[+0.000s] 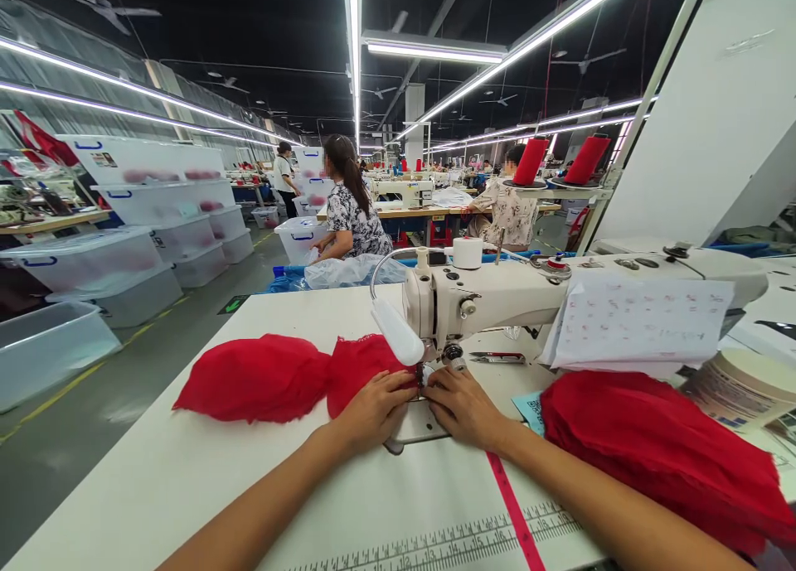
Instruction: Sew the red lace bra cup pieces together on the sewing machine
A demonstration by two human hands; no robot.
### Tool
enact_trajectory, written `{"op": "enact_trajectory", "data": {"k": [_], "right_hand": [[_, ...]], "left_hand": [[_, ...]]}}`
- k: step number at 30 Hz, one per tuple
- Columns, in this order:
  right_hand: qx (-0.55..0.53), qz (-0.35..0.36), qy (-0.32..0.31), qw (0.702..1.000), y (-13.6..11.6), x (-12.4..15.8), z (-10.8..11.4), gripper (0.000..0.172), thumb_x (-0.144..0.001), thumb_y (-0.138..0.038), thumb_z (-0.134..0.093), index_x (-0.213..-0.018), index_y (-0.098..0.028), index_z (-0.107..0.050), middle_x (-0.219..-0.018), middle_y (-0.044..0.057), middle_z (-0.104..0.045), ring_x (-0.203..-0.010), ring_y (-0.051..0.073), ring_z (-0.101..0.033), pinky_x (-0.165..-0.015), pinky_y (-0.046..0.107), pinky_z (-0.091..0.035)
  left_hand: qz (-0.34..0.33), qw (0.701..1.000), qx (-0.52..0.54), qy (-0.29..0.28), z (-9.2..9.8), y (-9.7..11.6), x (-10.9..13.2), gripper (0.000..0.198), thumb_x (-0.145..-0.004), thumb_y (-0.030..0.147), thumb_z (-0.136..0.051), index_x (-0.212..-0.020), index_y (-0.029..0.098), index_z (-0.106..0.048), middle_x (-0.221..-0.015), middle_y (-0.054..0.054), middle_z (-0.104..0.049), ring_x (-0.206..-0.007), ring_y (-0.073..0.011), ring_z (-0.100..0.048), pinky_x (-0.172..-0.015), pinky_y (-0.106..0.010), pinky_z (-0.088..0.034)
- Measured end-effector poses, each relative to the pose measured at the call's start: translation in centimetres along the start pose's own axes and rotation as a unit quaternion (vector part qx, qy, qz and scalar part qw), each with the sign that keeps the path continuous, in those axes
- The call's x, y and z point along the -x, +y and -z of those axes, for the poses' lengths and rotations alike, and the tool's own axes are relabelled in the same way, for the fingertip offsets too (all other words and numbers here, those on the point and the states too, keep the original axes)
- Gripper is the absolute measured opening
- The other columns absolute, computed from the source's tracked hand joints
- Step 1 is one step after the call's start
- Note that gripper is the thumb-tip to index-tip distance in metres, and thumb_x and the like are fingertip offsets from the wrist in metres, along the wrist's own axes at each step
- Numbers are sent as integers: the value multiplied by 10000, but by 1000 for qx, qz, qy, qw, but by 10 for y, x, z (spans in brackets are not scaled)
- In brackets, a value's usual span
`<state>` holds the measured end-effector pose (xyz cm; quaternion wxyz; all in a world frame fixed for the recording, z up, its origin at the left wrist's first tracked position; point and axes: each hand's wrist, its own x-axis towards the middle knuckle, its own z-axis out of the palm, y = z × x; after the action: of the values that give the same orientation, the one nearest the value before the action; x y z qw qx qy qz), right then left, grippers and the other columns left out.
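Note:
Both hands are at the needle area of a white sewing machine (491, 297). My left hand (376, 405) has its fingers bent over the edge of a red fabric piece (364, 368), close to the presser foot. That piece joins a second red cup-shaped piece (254, 380) lying to the left. Just right of the needle, my right hand (463, 405) is closed, fingers together and pointing at the foot; what is under its fingertips is hidden. A narrow red strip (513, 505) runs from under my right wrist toward the table's front edge.
More red fabric (659, 447) is heaped at the right, beside a round tub (740, 389). Thread snips (497, 358) lie behind my right hand. Paper sheets (640, 318) hang on the machine. Clear bins (167, 190) stand left; co-workers (354, 206) are beyond the table.

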<state>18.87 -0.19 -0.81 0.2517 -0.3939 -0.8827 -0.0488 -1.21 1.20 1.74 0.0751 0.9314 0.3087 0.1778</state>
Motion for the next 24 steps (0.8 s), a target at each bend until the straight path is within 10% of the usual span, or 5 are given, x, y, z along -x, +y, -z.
{"op": "enact_trajectory", "data": {"k": [18, 24], "right_hand": [[-49, -26, 58, 997, 2, 4, -1, 161, -797, -125, -485, -854, -179, -625, -905, 76, -599, -808, 188, -536, -743, 342, -426], [-90, -60, 92, 990, 8, 4, -6, 202, -806, -108, -447, -863, -167, -631, -829, 68, -608, -814, 193, -548, -758, 347, -444]], "left_hand": [[56, 991, -97, 74, 4, -6, 2, 352, -849, 233, -400, -1165, 158, -537, -1213, -125, -543, -1120, -251, -486, -965, -452, -371], [204, 951, -227, -50, 26, 23, 19, 372, -862, 337, -397, -1122, 143, -580, -1066, -149, -628, -920, -306, -580, -720, -435, -474]]}}
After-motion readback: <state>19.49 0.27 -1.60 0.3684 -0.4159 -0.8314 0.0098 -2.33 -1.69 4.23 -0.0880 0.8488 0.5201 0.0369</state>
